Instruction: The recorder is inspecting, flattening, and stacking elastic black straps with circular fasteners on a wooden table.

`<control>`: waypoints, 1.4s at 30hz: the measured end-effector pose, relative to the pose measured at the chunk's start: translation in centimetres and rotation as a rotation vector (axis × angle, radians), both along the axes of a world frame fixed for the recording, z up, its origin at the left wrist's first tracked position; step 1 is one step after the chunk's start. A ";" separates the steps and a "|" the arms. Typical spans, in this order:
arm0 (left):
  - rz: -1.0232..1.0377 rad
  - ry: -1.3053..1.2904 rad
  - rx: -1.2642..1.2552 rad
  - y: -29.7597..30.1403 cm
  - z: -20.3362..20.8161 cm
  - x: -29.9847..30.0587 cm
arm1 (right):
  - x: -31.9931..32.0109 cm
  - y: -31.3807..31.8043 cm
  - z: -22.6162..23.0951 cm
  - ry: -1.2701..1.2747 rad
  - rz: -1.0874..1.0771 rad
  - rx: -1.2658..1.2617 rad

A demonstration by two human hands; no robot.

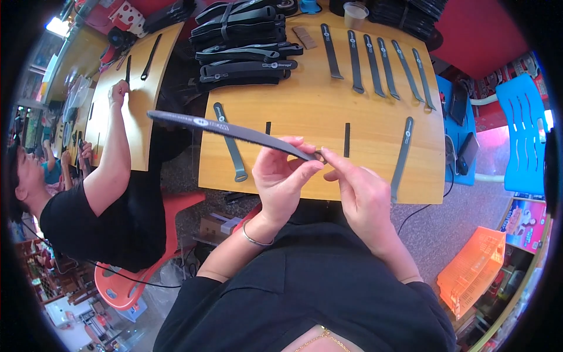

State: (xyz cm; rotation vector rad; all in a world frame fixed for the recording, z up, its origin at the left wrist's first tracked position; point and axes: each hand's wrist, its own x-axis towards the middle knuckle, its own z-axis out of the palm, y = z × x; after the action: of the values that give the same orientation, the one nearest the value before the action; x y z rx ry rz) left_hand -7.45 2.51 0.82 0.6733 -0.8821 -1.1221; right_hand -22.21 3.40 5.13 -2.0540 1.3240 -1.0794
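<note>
A dark grey hook-and-loop strap [246,134] is raised above the wooden table [305,111], its long free part stretching out to the left. Near its end, my left hand [278,179] pinches it between thumb and fingers. The fingers of my right hand [366,193] close on the small loop at that same end, touching the left fingertips. Beneath the raised strap lies a second strap [236,158] with a slotted end. Another strap [402,155] rests to the right of my right hand. Two short black strips [347,141] [268,128] lie flat on the tabletop.
Bundled straps [246,44] are stacked at the back left. Several single straps [355,63] lie in a row at the back right, near a plastic cup [355,14]. A co-worker [105,193] sits at the left table. An orange basket [472,270] stands at the lower right.
</note>
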 end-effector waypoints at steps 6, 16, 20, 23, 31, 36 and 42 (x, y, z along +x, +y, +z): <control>0.025 0.006 -0.053 0.0 -0.3 0.0 | 0.2 -0.4 -0.6 -0.063 0.020 0.015; 0.027 -0.136 -0.110 -0.4 -0.7 0.1 | 0.4 -0.7 -1.0 -0.061 0.007 -0.012; -0.001 -0.038 0.028 0.0 -0.4 -0.1 | 0.5 -0.9 -1.4 -0.036 0.000 -0.036; -0.060 -0.025 0.112 0.0 -0.1 0.1 | 0.5 -1.0 -1.5 -0.067 -0.008 -0.049; -0.033 -0.158 0.121 0.0 0.2 0.1 | 0.8 -1.0 -1.2 -0.077 -0.042 0.058; -0.060 -0.195 0.185 -0.1 0.9 0.4 | 0.8 -1.2 -1.5 -0.136 -0.018 0.025; -0.125 -0.111 0.223 0.0 0.5 0.6 | 0.9 -1.3 -2.2 -0.169 0.019 0.009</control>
State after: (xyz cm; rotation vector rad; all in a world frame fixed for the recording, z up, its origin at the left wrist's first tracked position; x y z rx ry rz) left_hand -6.86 2.54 1.27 0.8802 -0.9104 -1.3184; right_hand -21.34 2.15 2.95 -1.9184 1.2204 -1.2074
